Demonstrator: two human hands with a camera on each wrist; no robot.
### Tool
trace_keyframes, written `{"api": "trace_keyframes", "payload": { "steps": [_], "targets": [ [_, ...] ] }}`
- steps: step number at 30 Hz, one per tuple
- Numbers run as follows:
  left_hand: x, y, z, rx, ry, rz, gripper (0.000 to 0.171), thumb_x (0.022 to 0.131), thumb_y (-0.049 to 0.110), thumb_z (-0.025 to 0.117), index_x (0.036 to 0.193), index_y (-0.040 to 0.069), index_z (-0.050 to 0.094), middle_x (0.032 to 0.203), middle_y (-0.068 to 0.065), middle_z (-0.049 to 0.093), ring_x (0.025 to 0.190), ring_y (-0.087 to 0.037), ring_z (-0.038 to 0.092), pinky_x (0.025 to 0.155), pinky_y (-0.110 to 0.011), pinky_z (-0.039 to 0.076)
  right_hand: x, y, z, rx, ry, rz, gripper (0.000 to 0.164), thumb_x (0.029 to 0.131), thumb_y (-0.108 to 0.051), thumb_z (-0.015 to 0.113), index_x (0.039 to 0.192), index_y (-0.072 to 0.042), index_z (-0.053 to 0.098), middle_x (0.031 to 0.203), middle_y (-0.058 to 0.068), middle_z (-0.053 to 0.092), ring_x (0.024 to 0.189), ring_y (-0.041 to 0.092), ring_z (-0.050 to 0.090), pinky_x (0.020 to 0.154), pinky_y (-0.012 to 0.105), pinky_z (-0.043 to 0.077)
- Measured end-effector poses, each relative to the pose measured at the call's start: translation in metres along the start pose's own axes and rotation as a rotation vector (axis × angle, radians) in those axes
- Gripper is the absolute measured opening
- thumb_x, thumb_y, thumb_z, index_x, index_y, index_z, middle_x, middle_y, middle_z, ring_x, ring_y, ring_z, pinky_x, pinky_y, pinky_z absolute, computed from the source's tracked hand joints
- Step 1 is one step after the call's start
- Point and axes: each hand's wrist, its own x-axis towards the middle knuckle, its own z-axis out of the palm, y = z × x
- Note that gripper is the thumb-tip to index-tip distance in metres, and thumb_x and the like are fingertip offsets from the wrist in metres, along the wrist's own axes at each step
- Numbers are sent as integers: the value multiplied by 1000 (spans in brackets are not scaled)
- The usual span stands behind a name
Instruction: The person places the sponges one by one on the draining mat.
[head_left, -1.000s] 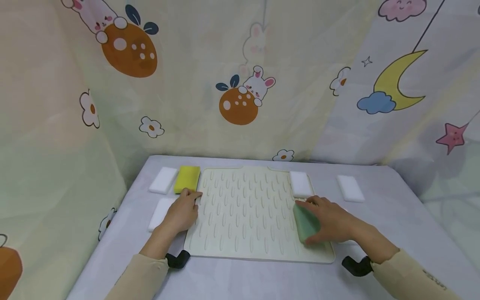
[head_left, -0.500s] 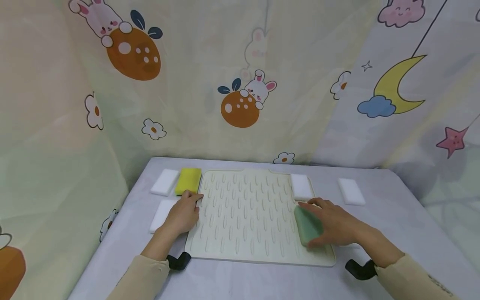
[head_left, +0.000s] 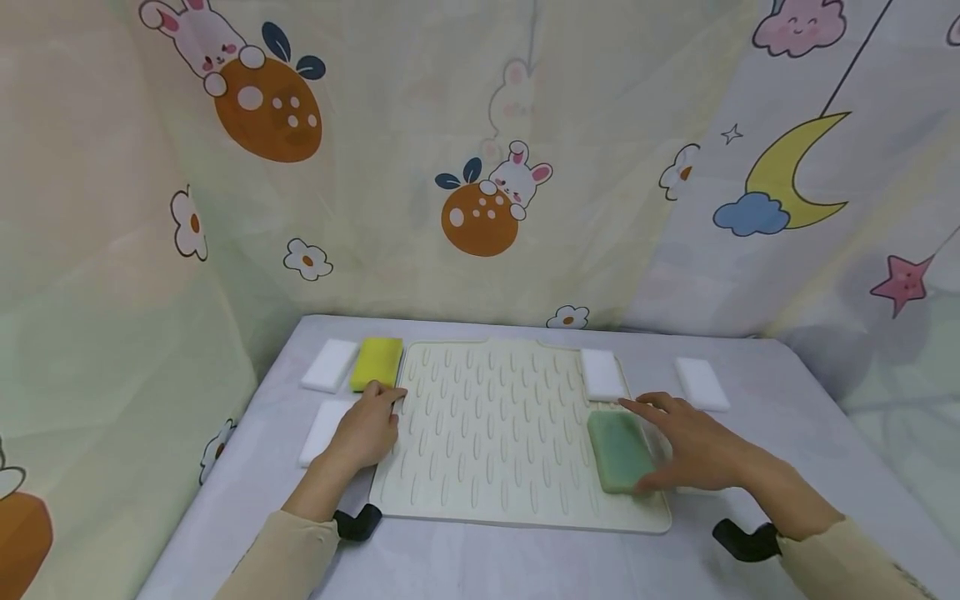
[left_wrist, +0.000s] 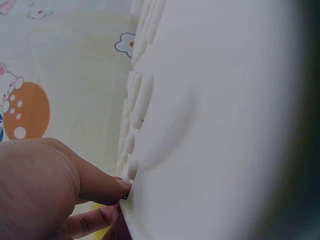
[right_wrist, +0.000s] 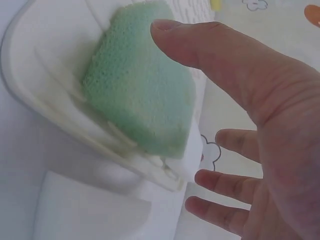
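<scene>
A cream ridged silicone drying mat (head_left: 495, 433) lies on the white-covered table. My left hand (head_left: 367, 427) is at its left edge; in the left wrist view the thumb and fingers pinch the mat's rim. On the mat's right side rests a green sponge (head_left: 619, 452), its porous side facing the right wrist camera. Just right of that sponge is my right hand (head_left: 697, 446), thumb and fingers spread, with nothing held. The thumb tip overlaps the sponge's near corner in the head view. A white sponge (head_left: 602, 375) sits on the mat's far right corner, behind the green one.
Left of the mat are a yellow sponge (head_left: 377, 363) and two white sponges, one at the back (head_left: 330, 365) and one partly behind my left hand (head_left: 322, 429). Another white sponge (head_left: 702, 384) lies at the right; a white block (right_wrist: 90, 210) shows below the right hand. Printed cloth (head_left: 375, 250) hangs behind.
My right hand has let go of the green sponge and drawn to the right, uncovering more of it. The left hand and the mat have stayed in place.
</scene>
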Motion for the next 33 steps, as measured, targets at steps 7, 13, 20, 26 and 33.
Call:
{"api": "trace_keyframes", "payload": {
  "steps": [7,13,20,26,33],
  "targets": [
    [1,0,0,4,-2,0,44,99,4,58,143,5,60,130,-18,54,97,-27,63,82,-43,54,-10,16,-5,32,-12,2,115,66,-64,90,159,-17,41,153,19,44,135,46,46,96,67,48],
    [2,-1,0,4,-8,-11,45,100,5,57,144,6,60,132,-17,54,98,-27,63,82,-42,53,-18,31,-5,58,-16,21,113,67,-57,92,159,-15,41,154,21,43,136,48,44,95,67,49],
    [2,-2,1,3,-19,-21,45,100,6,57,145,6,59,133,-17,53,99,-27,63,82,-42,53,-23,47,-2,98,-51,60,114,65,-48,95,158,-12,41,156,26,39,138,53,40,97,70,46],
    [2,-2,0,-6,-17,-24,45,100,6,56,145,5,58,133,-17,53,100,-26,62,84,-43,53,-25,55,2,128,-78,51,117,61,-41,98,157,-7,41,155,29,38,137,56,38,98,70,45],
    [2,-2,1,-10,-14,-23,45,100,6,57,145,6,59,132,-16,53,98,-25,62,82,-42,53,-25,61,10,150,-120,88,119,59,-38,99,157,-5,40,156,30,36,138,57,37,99,72,43]
  ]
}}
